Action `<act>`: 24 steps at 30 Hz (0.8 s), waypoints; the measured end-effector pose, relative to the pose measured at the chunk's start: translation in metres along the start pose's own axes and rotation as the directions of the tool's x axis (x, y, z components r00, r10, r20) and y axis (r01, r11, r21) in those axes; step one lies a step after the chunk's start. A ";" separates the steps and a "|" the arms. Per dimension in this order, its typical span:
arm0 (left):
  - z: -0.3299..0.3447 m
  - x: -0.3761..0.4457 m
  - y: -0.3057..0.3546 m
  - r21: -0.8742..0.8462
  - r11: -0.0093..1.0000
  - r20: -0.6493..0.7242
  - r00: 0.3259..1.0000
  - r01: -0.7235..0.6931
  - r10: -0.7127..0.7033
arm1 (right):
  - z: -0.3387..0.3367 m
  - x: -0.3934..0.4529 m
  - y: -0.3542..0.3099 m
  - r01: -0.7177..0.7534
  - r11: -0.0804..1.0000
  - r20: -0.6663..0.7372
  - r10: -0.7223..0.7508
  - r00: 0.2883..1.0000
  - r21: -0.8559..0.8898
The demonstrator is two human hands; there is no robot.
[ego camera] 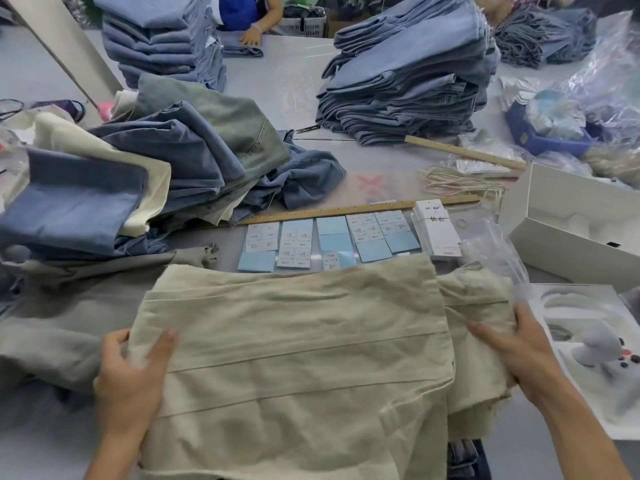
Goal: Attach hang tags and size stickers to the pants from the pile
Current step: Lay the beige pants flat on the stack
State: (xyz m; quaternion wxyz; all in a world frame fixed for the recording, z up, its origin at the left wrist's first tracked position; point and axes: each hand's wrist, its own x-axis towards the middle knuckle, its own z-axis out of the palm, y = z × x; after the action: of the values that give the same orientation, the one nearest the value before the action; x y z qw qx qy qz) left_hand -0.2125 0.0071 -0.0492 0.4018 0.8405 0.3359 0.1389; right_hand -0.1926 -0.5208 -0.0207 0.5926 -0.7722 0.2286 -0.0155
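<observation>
A folded pair of beige pants (pixel 294 358) lies spread on the surface (pixel 284 77) in front of the person. The left hand (pixel 130 379) grips its left edge, thumb on top. The right hand (pixel 516 351) holds the bunched right end, fingers curled into the cloth. Sticker sheets (pixel 332 242) and hang tags (pixel 438 230) lie just beyond, beside a loose pile (pixel 180 161) of jeans.

Both hands hold folded beige pants (pixel 294 341) on the table (pixel 381 168): the left hand (pixel 130 379) grips the left edge, the right hand (pixel 516 351) the right. Size stickers (pixel 329 239) lie just beyond.
</observation>
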 end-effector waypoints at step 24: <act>0.206 -0.224 0.125 0.105 0.903 0.858 0.497 -0.416 0.130 | 0.058 -0.053 -0.018 -0.105 0.969 0.305 0.032 0.952 0.225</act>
State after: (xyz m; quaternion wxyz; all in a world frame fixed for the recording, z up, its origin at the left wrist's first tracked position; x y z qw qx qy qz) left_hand -0.2169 -0.3206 -0.0767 0.3529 0.8964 -0.0186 -0.2675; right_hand -0.2167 -0.4447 -0.0082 0.7091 -0.6802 0.1596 0.0950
